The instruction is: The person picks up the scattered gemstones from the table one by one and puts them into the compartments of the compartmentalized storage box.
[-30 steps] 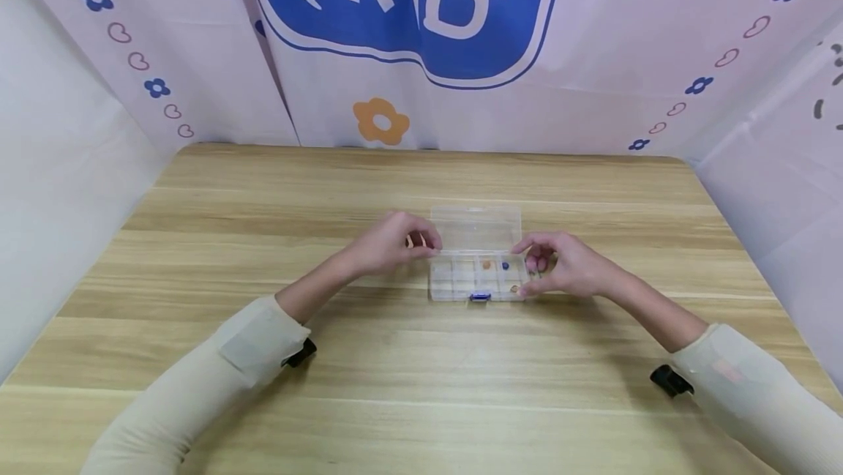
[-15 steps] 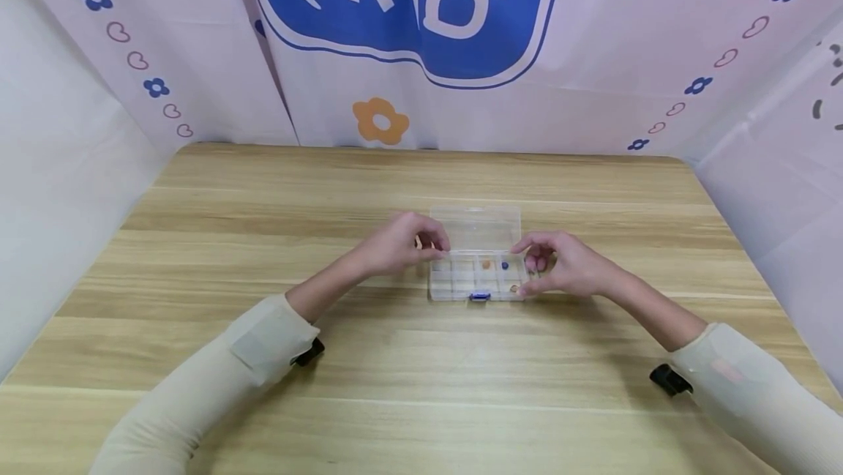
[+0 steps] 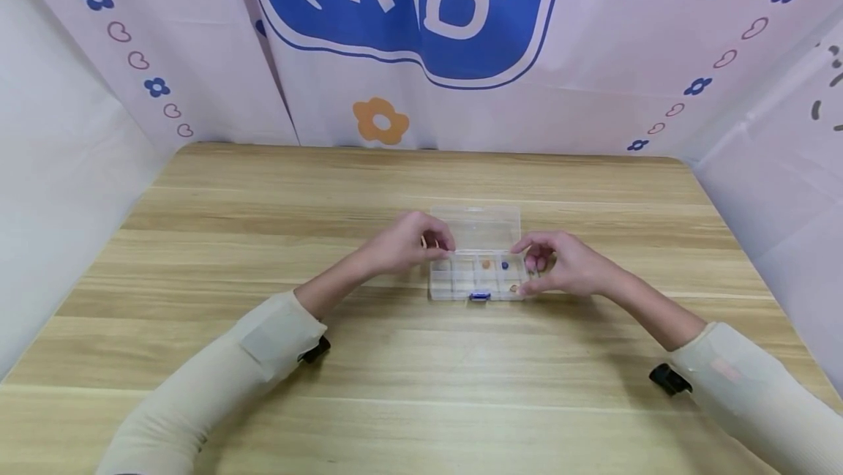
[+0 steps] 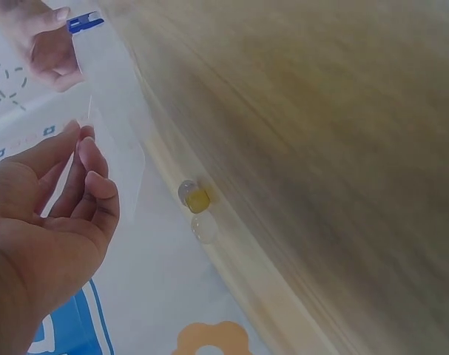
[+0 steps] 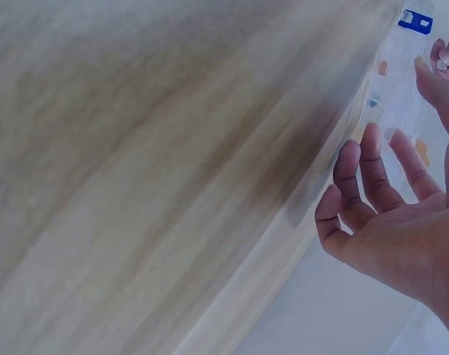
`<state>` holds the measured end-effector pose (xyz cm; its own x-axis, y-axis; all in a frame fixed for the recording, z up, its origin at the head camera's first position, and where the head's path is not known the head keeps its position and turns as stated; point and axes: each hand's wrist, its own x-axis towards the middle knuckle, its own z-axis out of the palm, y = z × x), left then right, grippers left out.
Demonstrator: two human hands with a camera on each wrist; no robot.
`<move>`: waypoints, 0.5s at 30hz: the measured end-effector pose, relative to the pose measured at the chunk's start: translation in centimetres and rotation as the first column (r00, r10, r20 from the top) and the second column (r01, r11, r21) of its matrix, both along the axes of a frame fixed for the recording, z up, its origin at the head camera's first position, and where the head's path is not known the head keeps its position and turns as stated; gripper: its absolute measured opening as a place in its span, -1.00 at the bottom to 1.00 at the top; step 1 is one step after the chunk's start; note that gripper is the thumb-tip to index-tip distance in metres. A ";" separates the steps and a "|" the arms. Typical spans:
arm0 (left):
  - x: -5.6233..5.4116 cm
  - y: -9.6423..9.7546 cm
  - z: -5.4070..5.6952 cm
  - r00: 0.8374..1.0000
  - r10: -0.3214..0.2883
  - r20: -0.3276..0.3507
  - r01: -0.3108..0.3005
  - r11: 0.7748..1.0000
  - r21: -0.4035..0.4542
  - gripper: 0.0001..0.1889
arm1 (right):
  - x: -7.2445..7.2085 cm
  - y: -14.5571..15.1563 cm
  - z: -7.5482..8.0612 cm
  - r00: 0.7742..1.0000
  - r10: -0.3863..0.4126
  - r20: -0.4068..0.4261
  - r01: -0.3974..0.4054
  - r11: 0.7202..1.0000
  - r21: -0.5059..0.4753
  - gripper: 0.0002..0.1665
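A clear plastic compartment box (image 3: pixel 464 286) with a blue latch (image 3: pixel 480 297) lies on the table, its lid (image 3: pixel 484 226) folded back. My right hand (image 3: pixel 563 264) grips the box's right end, thumb at the front corner and index finger at the back one. Over the back-left compartments, my left hand (image 3: pixel 411 244) has thumb and fingertips together; the right wrist view shows a small pale bead (image 5: pixel 441 65) between them. An orange bead (image 3: pixel 486 264), a dark blue bead (image 3: pixel 505 266) and a brownish bead (image 3: pixel 514 288) sit in separate right-hand compartments.
In the left wrist view, a yellow bead (image 4: pixel 198 200) and a clear bead (image 4: pixel 204 228) lie on the table beside a greyish one; the left hand hides them in the head view. White printed cloth (image 3: pixel 560 116) stands along the table's (image 3: pixel 421 372) far edge.
My left hand has moved right, from beside the box to over its back-left compartments. The right hand and the box have stayed in place.
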<state>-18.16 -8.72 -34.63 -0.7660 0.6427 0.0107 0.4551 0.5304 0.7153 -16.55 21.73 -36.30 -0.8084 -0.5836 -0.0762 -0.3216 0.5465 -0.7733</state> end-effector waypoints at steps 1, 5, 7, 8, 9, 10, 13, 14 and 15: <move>0.0 0.1 0.0 1.000 0.001 0.002 -0.001 1.000 -0.001 -0.97 | 0.0 0.0 0.0 1.000 0.000 0.001 0.000 1.000 -0.001 -0.37; -0.1 0.4 0.1 1.000 -0.005 0.006 0.005 1.000 -0.007 -0.97 | 0.0 0.0 0.0 1.000 0.001 0.003 -0.001 1.000 -0.002 -0.37; -0.1 0.6 0.1 1.000 -0.010 0.011 0.010 1.000 -0.005 -0.97 | 0.0 0.0 0.0 1.000 0.001 0.002 -0.001 1.000 0.000 -0.36; -0.1 0.6 0.0 1.000 -0.013 0.011 0.013 1.000 -0.007 -0.97 | 0.0 0.0 0.0 1.000 0.000 0.003 0.000 1.000 0.001 -0.36; -0.2 0.7 0.0 1.000 -0.017 0.009 0.017 1.000 -0.007 -0.97 | 0.0 0.0 0.0 1.000 0.000 0.003 0.000 1.000 0.001 -0.36; -0.2 0.7 0.0 1.000 -0.020 0.011 0.020 1.000 -0.008 -0.97 | 0.0 0.0 0.0 1.000 -0.001 0.005 0.001 1.000 0.001 -0.36; -0.3 0.9 0.0 0.999 -0.032 0.011 0.032 0.999 -0.011 -0.96 | 0.0 0.0 0.1 1.000 -0.004 0.008 0.004 1.000 0.005 -0.36; -0.3 0.9 -0.1 0.999 -0.034 0.013 0.034 0.999 -0.012 -0.95 | 0.0 -0.1 0.1 1.000 -0.005 0.010 0.005 1.000 0.006 -0.36; -0.3 1.0 -0.1 0.999 -0.033 0.014 0.033 0.999 -0.011 -0.96 | 0.0 -0.1 0.1 1.000 -0.006 0.009 0.006 1.000 0.007 -0.36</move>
